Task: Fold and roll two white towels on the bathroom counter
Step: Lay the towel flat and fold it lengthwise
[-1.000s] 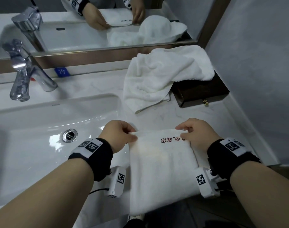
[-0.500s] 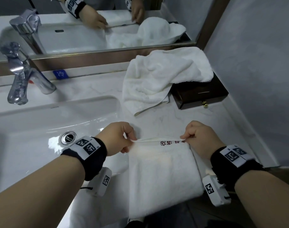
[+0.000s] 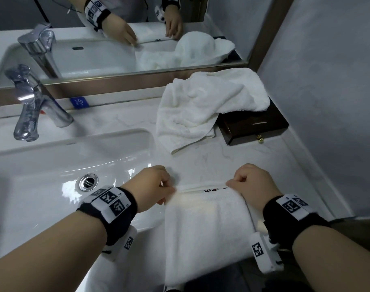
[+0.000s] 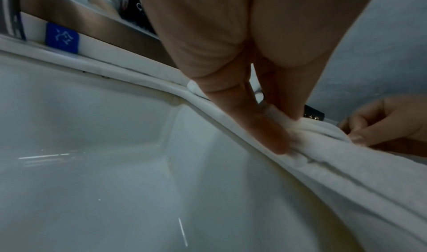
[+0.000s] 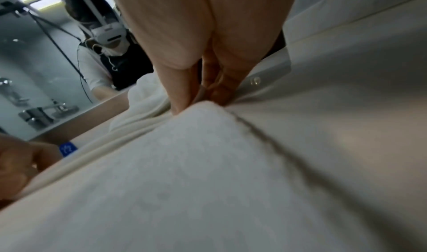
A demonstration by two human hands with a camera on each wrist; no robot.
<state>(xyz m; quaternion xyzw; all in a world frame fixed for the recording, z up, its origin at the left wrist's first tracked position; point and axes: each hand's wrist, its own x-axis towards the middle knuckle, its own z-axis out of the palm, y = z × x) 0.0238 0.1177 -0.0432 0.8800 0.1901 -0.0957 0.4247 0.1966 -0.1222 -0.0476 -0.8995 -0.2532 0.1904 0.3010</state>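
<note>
Left hand (image 3: 152, 186) and right hand (image 3: 253, 182) are each pinched on the far edge of the folded towel (image 3: 207, 232), laid on the marble tabletop (image 3: 253, 157) beside the sink (image 3: 53, 165). Second towel (image 3: 201, 108) is heaped against the mirror (image 3: 116, 49), partly draped over a dark box (image 3: 255, 127); a faucet (image 3: 30, 106) is set behind the sink.

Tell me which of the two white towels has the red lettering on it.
The folded towel at the near counter edge, gripped by left hand and right hand. The crumpled towel draped over the dark box shows none.
</note>
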